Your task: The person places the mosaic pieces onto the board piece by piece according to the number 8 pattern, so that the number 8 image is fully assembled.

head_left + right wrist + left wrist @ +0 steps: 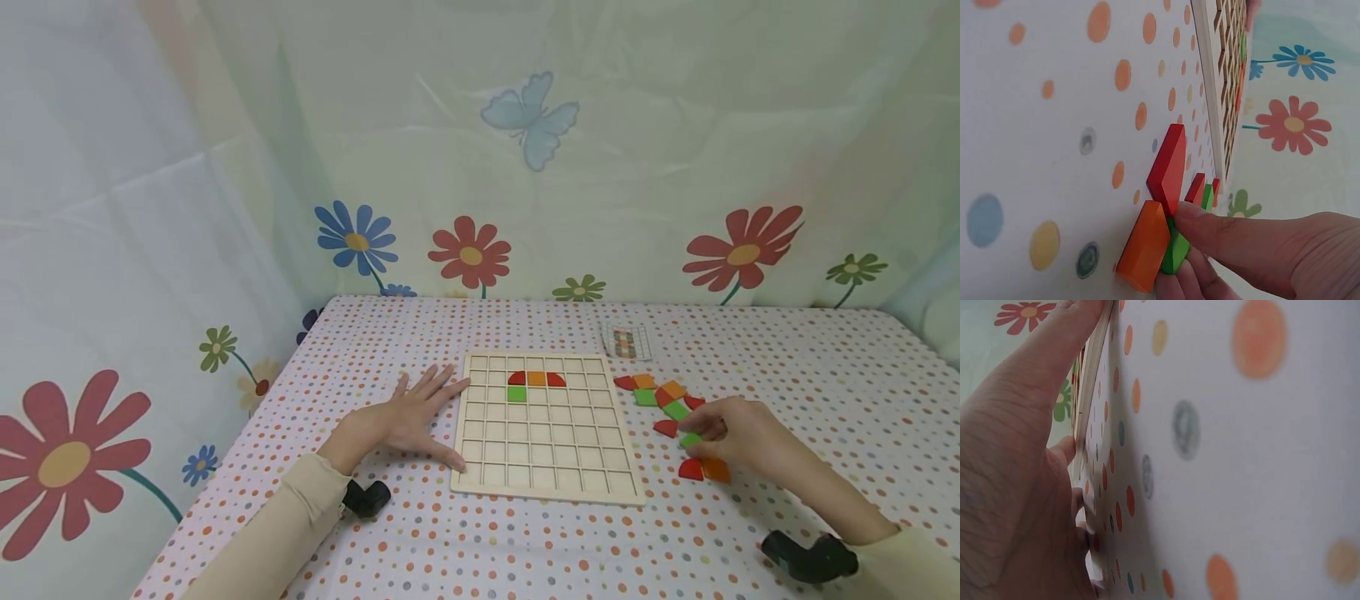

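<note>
Right hand point(738, 427) pinches a green tile point(1176, 251) between thumb and fingers, just beside an orange tile point(1145, 245) and a red tile point(1168, 165), right of the grid board point(551, 454). Left hand point(412, 419) spread, thumb and fingertips at the board's left edge.

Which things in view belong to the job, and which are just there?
In the job:
- gridded board, steadied by the left hand
- four tiles set in it
- loose tiles beside it, one green under the right hand's fingers
- patterned card, probably a guide

Just there:
- spotted tablecloth
- flowered backdrop
- black wrist devices
</note>
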{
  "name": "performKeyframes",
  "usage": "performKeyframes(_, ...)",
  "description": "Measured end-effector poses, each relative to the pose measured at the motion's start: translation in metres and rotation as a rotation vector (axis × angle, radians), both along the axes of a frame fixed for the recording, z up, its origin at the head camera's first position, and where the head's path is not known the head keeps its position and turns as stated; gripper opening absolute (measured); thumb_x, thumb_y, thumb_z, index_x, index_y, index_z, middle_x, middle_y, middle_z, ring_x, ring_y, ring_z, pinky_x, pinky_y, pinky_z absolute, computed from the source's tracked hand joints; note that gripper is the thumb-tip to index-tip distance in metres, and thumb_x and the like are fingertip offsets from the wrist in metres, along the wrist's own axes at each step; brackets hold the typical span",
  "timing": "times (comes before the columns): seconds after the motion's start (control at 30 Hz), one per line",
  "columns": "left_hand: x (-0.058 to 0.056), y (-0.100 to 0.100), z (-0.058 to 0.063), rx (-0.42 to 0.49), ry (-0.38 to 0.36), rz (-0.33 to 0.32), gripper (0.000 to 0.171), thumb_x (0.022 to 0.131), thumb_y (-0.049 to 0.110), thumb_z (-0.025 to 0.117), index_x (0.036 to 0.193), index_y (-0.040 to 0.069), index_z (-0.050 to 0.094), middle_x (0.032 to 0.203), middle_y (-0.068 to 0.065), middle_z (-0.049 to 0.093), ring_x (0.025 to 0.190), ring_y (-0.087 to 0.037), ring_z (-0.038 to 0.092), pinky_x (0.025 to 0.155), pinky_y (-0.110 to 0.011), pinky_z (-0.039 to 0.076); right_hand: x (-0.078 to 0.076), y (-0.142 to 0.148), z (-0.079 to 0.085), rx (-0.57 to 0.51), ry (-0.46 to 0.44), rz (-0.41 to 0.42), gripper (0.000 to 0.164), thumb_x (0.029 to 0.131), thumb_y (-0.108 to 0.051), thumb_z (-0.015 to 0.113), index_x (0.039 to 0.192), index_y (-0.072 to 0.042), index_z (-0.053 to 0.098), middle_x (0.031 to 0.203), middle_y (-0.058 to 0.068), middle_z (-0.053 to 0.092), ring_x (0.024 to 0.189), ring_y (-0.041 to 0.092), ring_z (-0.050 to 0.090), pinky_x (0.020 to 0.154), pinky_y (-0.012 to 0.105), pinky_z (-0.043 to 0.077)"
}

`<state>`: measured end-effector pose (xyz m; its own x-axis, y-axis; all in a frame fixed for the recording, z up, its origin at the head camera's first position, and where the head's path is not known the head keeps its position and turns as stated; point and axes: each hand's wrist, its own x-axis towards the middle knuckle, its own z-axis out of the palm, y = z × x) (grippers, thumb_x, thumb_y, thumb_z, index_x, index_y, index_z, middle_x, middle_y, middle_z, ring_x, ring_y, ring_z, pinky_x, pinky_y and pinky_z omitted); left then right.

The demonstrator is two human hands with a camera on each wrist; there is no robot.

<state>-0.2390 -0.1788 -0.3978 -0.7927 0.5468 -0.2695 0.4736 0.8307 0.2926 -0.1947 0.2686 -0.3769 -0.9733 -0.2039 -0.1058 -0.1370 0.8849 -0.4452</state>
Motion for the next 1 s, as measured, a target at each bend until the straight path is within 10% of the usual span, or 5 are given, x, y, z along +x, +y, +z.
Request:
performKeyframes(0.67,0.002,0.000,0.001,-0.002,-0.004,0.008,0.120,0.081,0.068,0.080,0.170,0.025,0.012,0.176,-0.009,-0.005,0.161,-0.034,-0.007,0.123,-0.070,-0.002,0.005,0.012,0.003,-0.069,0.079,0.011,0.021,0.078,0.004,0.087,0.097,0.005,0.079,0.084,0.005,0.071,0.077,0.023,0.065,0.061,0.032,0.052)
performKeyframes(1.0,0.003,0.000,0.004,-0.002,-0.004,0.005,0.120,0.081,0.068,0.080,0.170,0.024,0.012,0.176,-0.010,-0.005,0.161,-0.034,-0.007,0.123,-0.071,-0.001,-0.003,-0.010,0.011,-0.095,0.274,0.117,0.020,0.076,0.008,0.087,0.094,0.000,0.080,0.086,0.003,0.073,0.076,0.020,0.065,0.063,0.025,0.053)
